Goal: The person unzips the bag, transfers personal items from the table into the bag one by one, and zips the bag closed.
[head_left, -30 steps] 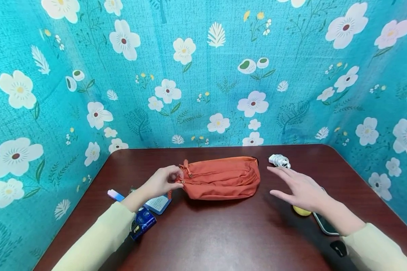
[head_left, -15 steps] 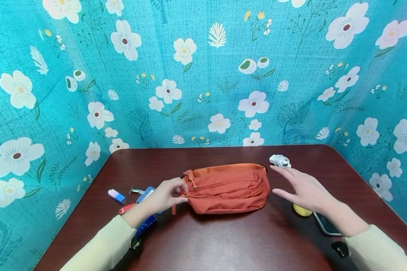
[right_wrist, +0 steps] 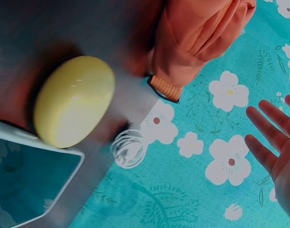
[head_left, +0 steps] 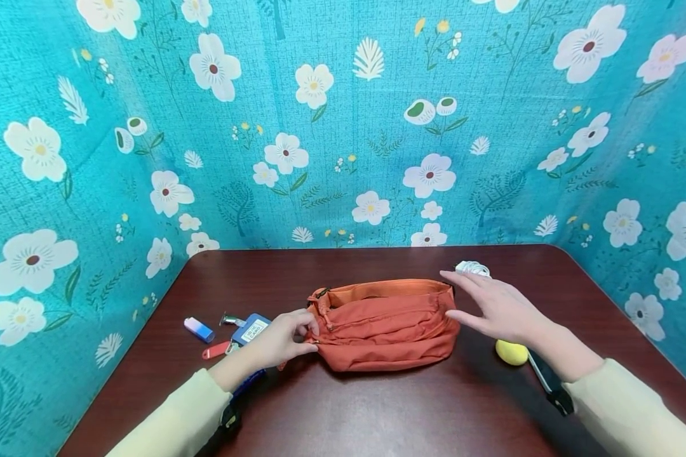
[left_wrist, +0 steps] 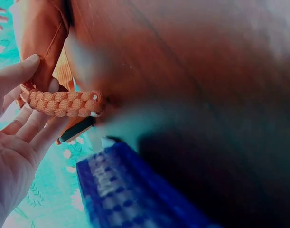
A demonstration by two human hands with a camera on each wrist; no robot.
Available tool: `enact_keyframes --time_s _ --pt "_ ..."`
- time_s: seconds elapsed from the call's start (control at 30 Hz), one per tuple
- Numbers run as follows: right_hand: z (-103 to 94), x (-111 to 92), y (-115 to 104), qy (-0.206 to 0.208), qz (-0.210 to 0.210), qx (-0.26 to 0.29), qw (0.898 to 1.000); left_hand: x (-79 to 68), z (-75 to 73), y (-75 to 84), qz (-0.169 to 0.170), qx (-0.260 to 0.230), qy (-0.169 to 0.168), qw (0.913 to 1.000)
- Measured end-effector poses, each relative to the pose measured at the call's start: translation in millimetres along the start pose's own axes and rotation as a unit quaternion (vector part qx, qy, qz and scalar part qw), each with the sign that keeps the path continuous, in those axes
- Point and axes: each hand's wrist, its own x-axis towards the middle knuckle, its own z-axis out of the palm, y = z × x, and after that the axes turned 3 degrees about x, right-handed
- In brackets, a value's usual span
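A rust-red fabric zippered bag (head_left: 389,336) lies mid-table, with a lighter orange back panel along its top and a narrow dark gap below it. My left hand (head_left: 288,339) pinches the bag's left end between thumb and fingers. In the left wrist view, an orange braided cord pull (left_wrist: 64,103) hangs across the fingers of that hand. My right hand (head_left: 503,311) hovers beside the bag's right end, fingers extended and nothing held. In the right wrist view, its fingers stand apart from the bag (right_wrist: 187,47).
Left of the bag lie a blue badge holder (head_left: 251,330), a red tag (head_left: 216,350), a pink-blue stick-like item (head_left: 198,329) and a dark blue packet (left_wrist: 121,185). To the right are a coiled white cable (head_left: 473,268), a yellow egg-shaped object (head_left: 511,352) and a phone (right_wrist: 31,175).
The left hand has drawn the bag nearer and slightly right, and its top gap shows more. The right hand has shifted a little left toward the bag's right end.
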Motion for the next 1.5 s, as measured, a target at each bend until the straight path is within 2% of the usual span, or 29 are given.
enact_keyframes --time_s 0.23,0.47,0.63,0.73,0.9,1.2,1.33,1.5 --pt "-2.8 14.3 -7.7 -0.005 -0.021 -0.001 1.0 0.4 5.0 3.3 -0.005 0.038 -0.006 0.9993" --pt "-0.8 26.0 -13.2 -0.011 -0.036 0.001 0.999 -1.2 1.5 -0.1 -0.015 0.007 -0.036 0.9992" --pt "-1.3 33.4 -16.9 -0.014 -0.035 0.012 0.999 1.4 -6.0 -2.0 -0.018 0.007 -0.03 0.9994" --pt "0.0 37.2 -18.6 -0.012 -0.039 0.015 0.999 12.9 -12.1 -1.9 -0.014 0.046 -0.016 0.9987" --pt "7.2 40.1 -25.0 -0.011 -0.049 0.014 0.999 43.5 -17.0 -2.4 0.001 0.091 -0.014 0.9957" --pt "28.4 22.4 -39.7 -0.04 -0.064 0.016 0.997 92.4 -0.8 -3.5 -0.002 0.085 -0.092 0.9922" --pt "34.3 9.4 -38.7 -0.04 -0.067 0.011 0.997 105.3 3.0 -1.8 -0.017 0.07 -0.109 0.9914" --pt "39.4 -4.4 -30.6 -0.031 -0.055 0.005 0.998 112.6 6.9 -3.3 -0.037 0.059 -0.121 0.9902"
